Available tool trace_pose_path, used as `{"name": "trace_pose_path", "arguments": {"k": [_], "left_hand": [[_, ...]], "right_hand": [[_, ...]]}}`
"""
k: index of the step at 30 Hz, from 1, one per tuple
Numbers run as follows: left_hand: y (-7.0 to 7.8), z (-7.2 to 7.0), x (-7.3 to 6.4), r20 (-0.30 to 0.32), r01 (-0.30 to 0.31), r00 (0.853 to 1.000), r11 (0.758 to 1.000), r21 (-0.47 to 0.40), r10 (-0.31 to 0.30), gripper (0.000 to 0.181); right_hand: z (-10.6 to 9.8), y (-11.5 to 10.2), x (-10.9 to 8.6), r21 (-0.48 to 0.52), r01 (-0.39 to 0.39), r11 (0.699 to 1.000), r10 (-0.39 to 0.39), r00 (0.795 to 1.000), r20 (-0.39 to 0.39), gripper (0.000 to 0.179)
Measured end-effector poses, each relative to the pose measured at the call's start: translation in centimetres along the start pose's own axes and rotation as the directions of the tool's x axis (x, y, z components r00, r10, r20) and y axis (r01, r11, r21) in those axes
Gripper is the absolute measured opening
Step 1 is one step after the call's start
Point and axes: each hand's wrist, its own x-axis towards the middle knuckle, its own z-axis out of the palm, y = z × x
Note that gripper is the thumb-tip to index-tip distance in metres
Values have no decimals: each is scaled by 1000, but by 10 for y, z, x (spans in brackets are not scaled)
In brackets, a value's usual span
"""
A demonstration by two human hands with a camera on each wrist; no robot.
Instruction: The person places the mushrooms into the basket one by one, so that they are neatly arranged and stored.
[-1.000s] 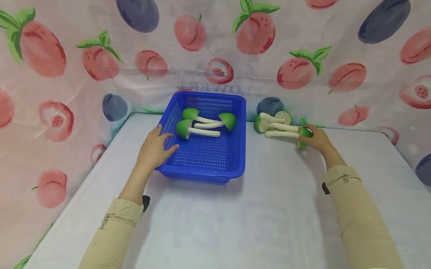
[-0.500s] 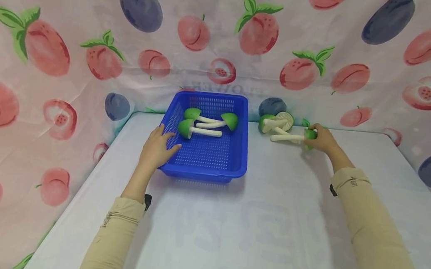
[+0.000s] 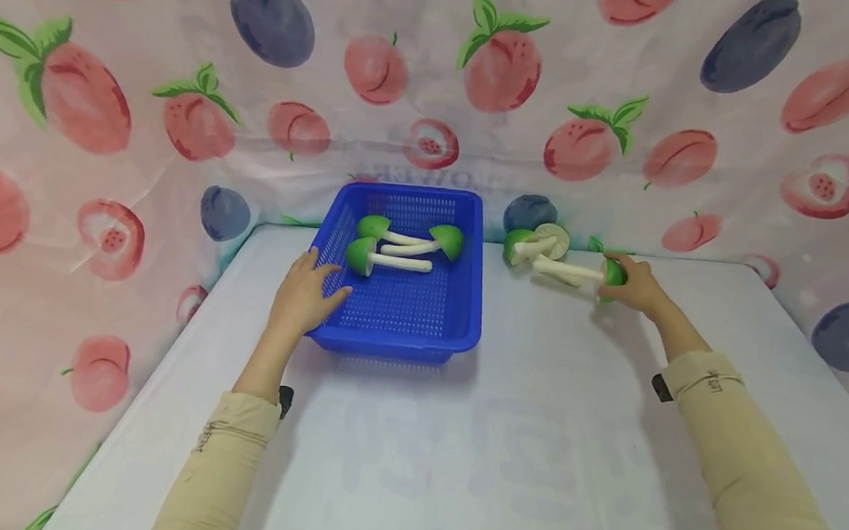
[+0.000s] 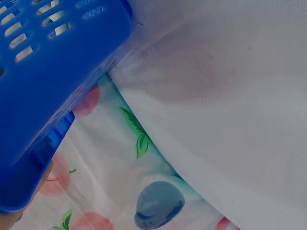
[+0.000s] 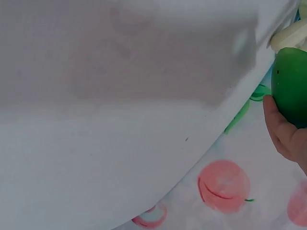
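My right hand (image 3: 637,286) grips the green cap of a toy mushroom (image 3: 572,270), whose white stem points left. Close up in the right wrist view, fingers lie around that rounded cap (image 5: 290,88). Just left of it, more green-capped mushrooms (image 3: 519,245) lie in a small pile, partly overlapped by the held one's stem. My left hand (image 3: 301,293) rests at the left rim of a blue plastic basket (image 3: 399,306), fingers spread and thumb over the inside. Three mushrooms (image 3: 401,263) lie in the basket's far half.
The white-covered table (image 3: 441,447) meets a fruit-patterned cloth wall (image 3: 438,69) right behind the basket and the pile. Another patterned cloth wall (image 3: 40,271) runs along the left side. A pale round cap underside (image 3: 553,243) shows at the pile's back.
The right hand has shifted a little to the right with the mushroom, drawing it away from the pile. Mushrooms in the pile have shifted slightly. The left hand and basket stay put.
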Motion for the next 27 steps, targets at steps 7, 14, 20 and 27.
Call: {"name": "trace_pose_path", "arguments": {"k": [7, 14, 20, 27], "left_hand": [[-1, 0, 1, 3, 4, 1000, 1000, 3, -4, 55], [1, 0, 2, -2, 5, 1000, 1000, -6, -5, 55], [2, -1, 3, -3, -2, 1000, 1000, -5, 2, 54], [2, -2, -1, -1, 11, 1000, 1000, -2, -11, 54]], "right_hand": [[-1, -7, -5, 23, 47, 999, -46, 998, -34, 77], [2, -15, -12, 94, 109, 990, -102, 992, -73, 76], [8, -29, -18, 128, 180, 975, -167, 980, -109, 74], [14, -43, -23, 138, 231, 963, -216, 970, -114, 75]]}}
